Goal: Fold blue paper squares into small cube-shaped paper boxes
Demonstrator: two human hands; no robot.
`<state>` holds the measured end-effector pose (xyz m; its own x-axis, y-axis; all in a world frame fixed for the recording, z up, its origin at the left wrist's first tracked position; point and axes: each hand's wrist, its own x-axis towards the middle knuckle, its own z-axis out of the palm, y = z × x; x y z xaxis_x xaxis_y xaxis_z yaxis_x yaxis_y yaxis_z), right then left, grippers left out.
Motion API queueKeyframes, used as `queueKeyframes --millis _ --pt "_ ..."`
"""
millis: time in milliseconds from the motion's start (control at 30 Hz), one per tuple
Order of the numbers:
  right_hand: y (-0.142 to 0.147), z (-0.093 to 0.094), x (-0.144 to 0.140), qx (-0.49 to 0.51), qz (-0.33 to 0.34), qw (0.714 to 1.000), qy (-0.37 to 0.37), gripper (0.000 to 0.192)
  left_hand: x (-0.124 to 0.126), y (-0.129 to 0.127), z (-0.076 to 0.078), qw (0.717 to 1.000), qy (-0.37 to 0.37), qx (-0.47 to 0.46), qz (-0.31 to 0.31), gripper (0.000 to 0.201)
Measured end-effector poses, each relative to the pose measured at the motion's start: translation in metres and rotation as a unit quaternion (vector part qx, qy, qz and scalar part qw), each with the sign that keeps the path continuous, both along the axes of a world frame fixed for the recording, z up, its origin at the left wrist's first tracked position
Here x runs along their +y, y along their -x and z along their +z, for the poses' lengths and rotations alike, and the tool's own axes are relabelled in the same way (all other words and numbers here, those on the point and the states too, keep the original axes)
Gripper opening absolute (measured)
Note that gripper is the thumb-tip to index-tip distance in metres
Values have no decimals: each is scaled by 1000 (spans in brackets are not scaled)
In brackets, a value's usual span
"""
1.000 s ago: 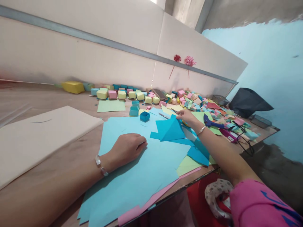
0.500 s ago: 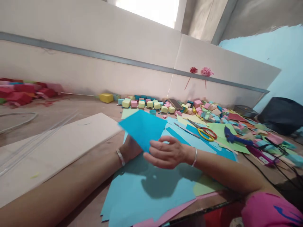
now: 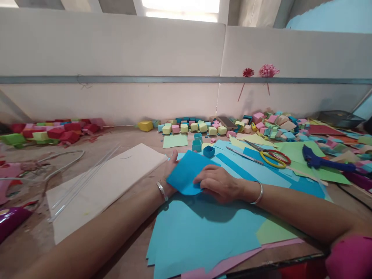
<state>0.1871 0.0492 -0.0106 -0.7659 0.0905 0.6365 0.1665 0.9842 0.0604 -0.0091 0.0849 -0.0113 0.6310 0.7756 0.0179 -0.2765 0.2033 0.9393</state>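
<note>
A small square sheet of bright blue paper (image 3: 186, 174) is held between both hands above a stack of light blue sheets (image 3: 209, 240). My left hand (image 3: 172, 166) supports it from behind on the left, thumb raised and most fingers hidden by the sheet. At its right edge my right hand (image 3: 219, 184) grips the paper with curled fingers. Just beyond are small open blue paper boxes (image 3: 209, 151). To the right lie scissors with yellow and red handles (image 3: 273, 159) and a thin pointed tool (image 3: 244, 155).
On the left lie a white board (image 3: 113, 186) with clear sticks (image 3: 84, 182) and a purple glue gun (image 3: 13, 221). Coloured paper blocks (image 3: 69, 131) line the back wall. A dark blue tool (image 3: 325, 161) rests on green paper (image 3: 305, 151) at right.
The view has levelled and turned slightly left. The blue sheet now lies flatter, and my left thumb shows above it. My right fingers have closed onto its right edge.
</note>
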Motion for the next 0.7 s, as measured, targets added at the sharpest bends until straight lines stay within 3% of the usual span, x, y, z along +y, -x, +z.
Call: queueKeyframes --millis 100,200,367,500,700 --pt "0 -8 5 -25 -16 1000 4 16 -2 1 6 992 113 -31 47 61" --pt "-1 -12 10 12 -62 998 9 22 -6 0 11 981 184 -6 57 54" --pt "-2 -8 16 115 -107 983 91 18 -10 -5 11 991 83 75 76 58" --pt "-3 -9 23 196 -188 949 158 16 -14 -10 12 990 49 113 73 64" --pt "-4 -16 34 240 -219 914 243 14 -18 -11 16 978 -32 197 70 48"
